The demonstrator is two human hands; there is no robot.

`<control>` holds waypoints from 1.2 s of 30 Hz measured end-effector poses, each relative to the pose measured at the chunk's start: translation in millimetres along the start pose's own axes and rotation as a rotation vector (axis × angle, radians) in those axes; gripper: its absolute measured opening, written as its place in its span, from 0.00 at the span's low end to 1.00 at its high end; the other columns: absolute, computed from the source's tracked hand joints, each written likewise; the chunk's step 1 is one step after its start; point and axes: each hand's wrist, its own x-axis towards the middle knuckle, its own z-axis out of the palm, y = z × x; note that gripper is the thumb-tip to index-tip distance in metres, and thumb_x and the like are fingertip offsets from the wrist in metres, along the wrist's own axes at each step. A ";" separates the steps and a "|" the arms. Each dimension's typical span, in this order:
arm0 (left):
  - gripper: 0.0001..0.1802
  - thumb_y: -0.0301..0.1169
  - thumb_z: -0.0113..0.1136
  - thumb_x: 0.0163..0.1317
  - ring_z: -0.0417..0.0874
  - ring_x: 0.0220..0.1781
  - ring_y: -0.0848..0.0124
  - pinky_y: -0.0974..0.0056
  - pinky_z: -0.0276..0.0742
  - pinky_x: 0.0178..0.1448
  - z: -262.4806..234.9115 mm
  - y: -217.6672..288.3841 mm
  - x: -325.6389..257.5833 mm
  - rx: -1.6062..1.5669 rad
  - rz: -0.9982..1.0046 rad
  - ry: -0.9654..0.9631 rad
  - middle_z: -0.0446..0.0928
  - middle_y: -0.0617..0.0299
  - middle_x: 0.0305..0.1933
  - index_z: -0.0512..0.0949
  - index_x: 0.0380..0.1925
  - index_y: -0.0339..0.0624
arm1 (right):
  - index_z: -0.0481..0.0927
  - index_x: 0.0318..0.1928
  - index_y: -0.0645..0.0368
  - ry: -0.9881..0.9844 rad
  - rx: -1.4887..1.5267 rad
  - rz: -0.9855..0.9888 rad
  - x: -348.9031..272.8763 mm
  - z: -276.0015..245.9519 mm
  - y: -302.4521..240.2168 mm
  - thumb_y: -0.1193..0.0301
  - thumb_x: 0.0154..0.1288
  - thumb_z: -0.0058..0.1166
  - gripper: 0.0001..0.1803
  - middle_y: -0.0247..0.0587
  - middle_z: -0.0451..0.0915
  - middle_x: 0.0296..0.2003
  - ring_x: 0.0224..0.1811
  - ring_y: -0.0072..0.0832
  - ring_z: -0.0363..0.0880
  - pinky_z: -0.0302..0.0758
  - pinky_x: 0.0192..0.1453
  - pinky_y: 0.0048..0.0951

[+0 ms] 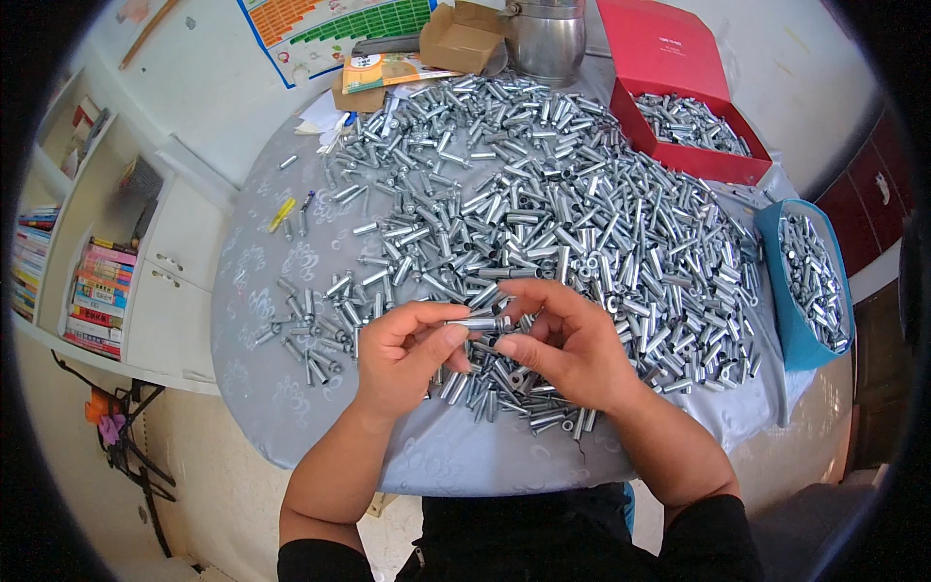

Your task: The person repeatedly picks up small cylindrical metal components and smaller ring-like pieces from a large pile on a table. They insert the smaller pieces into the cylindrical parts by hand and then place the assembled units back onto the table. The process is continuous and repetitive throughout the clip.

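My left hand is closed, pinching a shiny metal expansion anchor between thumb and fingers; it lies almost level. At the anchor's right end is my right hand, with its thumb and index finger apart and curved around that end. Whether a fingertip touches the anchor is hard to tell. Beneath and beyond both hands spreads a large pile of loose metal sleeves and bolts. A smaller group of anchors lies to the left of my left hand.
A red box full of metal parts stands open at the back right. Nearer on the right is a blue fabric bin, also filled. A metal pot and a cardboard box stand at the back. On the left lies a yellow object.
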 end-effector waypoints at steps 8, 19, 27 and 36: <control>0.10 0.23 0.58 0.66 0.83 0.28 0.76 0.74 0.79 0.32 -0.5 -1.6 1.2 0.002 -0.002 0.014 0.84 0.54 0.37 0.79 0.46 0.32 | 0.80 0.46 0.63 -0.002 0.114 0.033 0.7 1.1 0.9 0.74 0.63 0.63 0.12 0.30 0.77 0.34 0.26 0.10 0.69 0.68 0.29 0.17; 0.10 0.21 0.58 0.65 0.83 0.29 0.76 0.73 0.80 0.34 -1.8 -2.3 2.0 0.014 0.001 -0.025 0.83 0.54 0.37 0.78 0.46 0.31 | 0.79 0.51 0.61 -0.019 -0.063 0.039 3.0 -3.6 11.9 0.74 0.63 0.62 0.16 0.32 0.79 0.34 0.26 0.11 0.70 0.68 0.29 0.16; 0.09 0.21 0.57 0.63 0.83 0.26 0.72 0.70 0.81 0.31 2.9 -4.4 1.2 0.010 -0.014 -0.008 0.83 0.50 0.36 0.78 0.44 0.31 | 0.78 0.51 0.62 0.003 -0.056 -0.027 2.9 -5.0 12.9 0.73 0.63 0.63 0.17 0.31 0.78 0.32 0.24 0.11 0.69 0.68 0.28 0.17; 0.10 0.23 0.59 0.63 0.83 0.25 0.72 0.70 0.80 0.29 1.5 -7.1 3.0 0.004 -0.006 0.024 0.83 0.50 0.35 0.78 0.44 0.32 | 0.80 0.47 0.61 0.031 -0.031 -0.075 1.8 -4.2 4.1 0.74 0.62 0.62 0.13 0.35 0.79 0.34 0.25 0.16 0.72 0.70 0.29 0.20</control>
